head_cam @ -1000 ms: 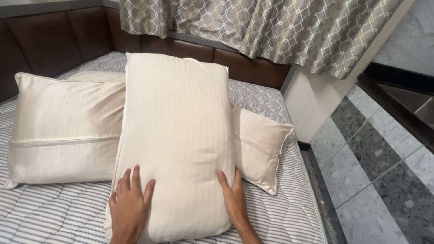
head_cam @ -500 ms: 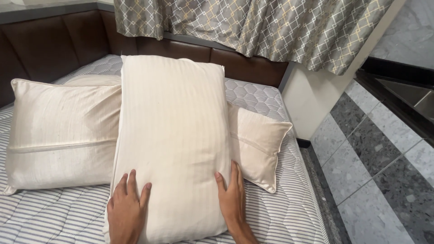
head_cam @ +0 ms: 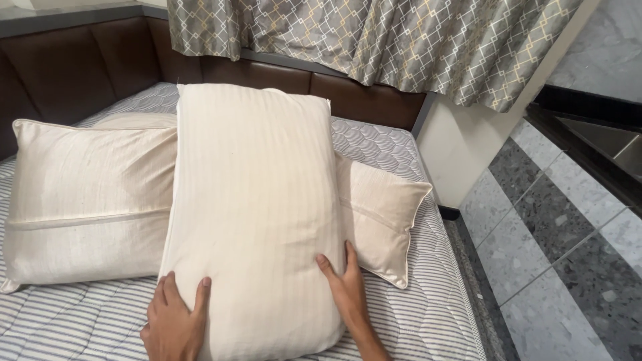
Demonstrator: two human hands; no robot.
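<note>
A large cream striped pillow (head_cam: 257, 200) lies lengthwise on the mattress (head_cam: 428, 314), across two other cream pillows. My left hand (head_cam: 175, 322) grips its near left corner with fingers spread on top. My right hand (head_cam: 344, 284) presses against its near right side, fingers on the fabric. A wide cream pillow (head_cam: 87, 200) with piping lies under it on the left. A smaller cream pillow (head_cam: 381, 214) sticks out from beneath it on the right.
The mattress has a striped, quilted cover. A dark brown padded headboard (head_cam: 80, 73) runs along the back and left. Patterned grey curtains (head_cam: 374, 40) hang above. To the right is a grey and white stone floor (head_cam: 555, 247) with a dark ledge.
Both hands have slid slightly lower and nearer to me along the big pillow's near end. The pillows stay where they were.
</note>
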